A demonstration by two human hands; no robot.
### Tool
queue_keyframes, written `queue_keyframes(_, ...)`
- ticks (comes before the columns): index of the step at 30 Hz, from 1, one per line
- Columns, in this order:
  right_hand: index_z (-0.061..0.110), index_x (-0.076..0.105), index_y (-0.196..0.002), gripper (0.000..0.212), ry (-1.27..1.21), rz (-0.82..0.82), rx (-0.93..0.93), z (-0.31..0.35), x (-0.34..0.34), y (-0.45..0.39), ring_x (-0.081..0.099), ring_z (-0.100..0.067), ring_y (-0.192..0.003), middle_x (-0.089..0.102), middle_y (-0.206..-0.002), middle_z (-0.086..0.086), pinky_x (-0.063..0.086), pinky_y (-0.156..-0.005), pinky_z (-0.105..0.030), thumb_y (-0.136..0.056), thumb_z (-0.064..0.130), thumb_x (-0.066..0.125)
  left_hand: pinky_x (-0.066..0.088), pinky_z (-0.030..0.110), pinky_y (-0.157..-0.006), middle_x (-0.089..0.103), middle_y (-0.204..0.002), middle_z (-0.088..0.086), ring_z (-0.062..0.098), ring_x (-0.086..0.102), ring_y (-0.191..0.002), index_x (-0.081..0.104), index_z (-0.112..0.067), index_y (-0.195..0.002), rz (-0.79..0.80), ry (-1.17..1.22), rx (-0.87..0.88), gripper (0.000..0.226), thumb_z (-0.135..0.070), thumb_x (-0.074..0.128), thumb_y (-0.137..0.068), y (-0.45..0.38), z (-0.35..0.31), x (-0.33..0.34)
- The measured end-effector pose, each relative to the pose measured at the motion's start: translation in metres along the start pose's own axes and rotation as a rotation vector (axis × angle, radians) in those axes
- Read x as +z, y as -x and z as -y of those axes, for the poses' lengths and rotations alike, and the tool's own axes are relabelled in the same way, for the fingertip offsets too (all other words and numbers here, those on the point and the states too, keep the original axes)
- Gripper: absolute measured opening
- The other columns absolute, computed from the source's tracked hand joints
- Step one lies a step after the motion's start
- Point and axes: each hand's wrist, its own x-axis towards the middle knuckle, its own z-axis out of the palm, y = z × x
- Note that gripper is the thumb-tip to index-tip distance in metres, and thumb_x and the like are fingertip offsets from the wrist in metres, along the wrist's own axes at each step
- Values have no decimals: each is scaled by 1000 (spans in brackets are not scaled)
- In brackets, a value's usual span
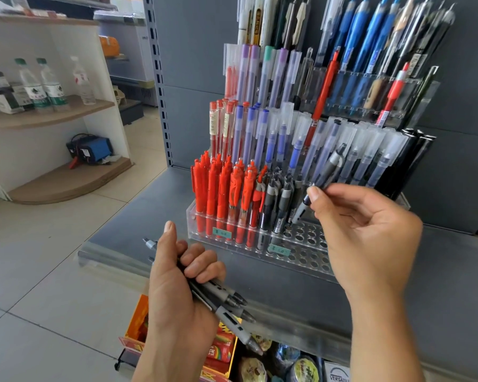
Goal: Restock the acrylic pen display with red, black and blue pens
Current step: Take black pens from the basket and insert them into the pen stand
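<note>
From the head camera, the acrylic pen display (301, 253) stands on a grey metal shelf (160, 216), its tiers rising towards the back panel. The front tier is a clear block drilled with round holes: red pens (221, 191) fill its left part, a smaller group of black pens (279, 199) stands just beside them to the right, and the holes further right are bare. The person's right hand (364, 232) pinches a single black pen (319, 183) between thumb and forefinger, the other fingers loosely curled; the pen is tilted, its tip down at the holes just right of the standing black pens and its clip end up and to the right. Whether the tip has entered a hole cannot be told. The left hand (177, 282) is lower and nearer the camera, in front of the shelf edge, with its fingers curled round a bundle of black pens (229, 307) whose grey grips and tips stick out to the right and down. On the tier behind stand capped red pens, then blue capped pens (249, 133), then clear-capped ones; higher tiers hold purple-capped, blue and dark pens. Off to the left, a white shelving unit (66, 108) carries water bottles (42, 84), and coloured packets (221, 346) lie on the shelf below the hands.
</note>
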Motion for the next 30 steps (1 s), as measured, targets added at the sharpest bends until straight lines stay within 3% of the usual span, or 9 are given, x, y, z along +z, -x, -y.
queue_keyframes(5,26,74,-89,12,78,26,-4,-2,5,1,72,-4,-73,72,-77,18,55,-67,-11,-83,21,84,32,13,-38,30,-54,-13,2,31,-42,42,-24,-57,31,-18,-17,46,-44,62,-93,1,-1,-2)
queue_keyframes(16,28,79,-85,5,325,211,168,-9,7,1,65,11,-72,68,-68,24,45,-57,-5,-82,30,83,33,15,-39,30,-57,-11,4,31,-44,40,-23,-60,65,-37,-3,44,-42,60,-94,1,-3,-3)
queue_keyframes(20,34,77,-79,7,402,267,214,-8,3,0,64,10,-72,67,-68,26,45,-59,-13,-82,34,83,32,15,-39,29,-57,-11,4,30,-44,39,-23,-60,71,-47,-2,44,-42,61,-93,1,-3,-3)
queue_keyframes(27,32,73,-90,12,440,312,277,16,-8,1,61,5,-64,70,-70,22,46,-60,-22,-82,35,82,32,16,-39,24,-61,-9,6,26,-48,38,-23,-60,78,-73,6,45,-42,62,-92,2,0,-1)
queue_keyframes(30,31,75,-75,10,348,577,275,46,-16,3,63,9,-65,70,-71,26,47,-57,-14,-80,35,83,32,17,-38,23,-60,-9,7,25,-47,36,-24,-61,111,-138,1,45,-44,63,-90,2,1,0)
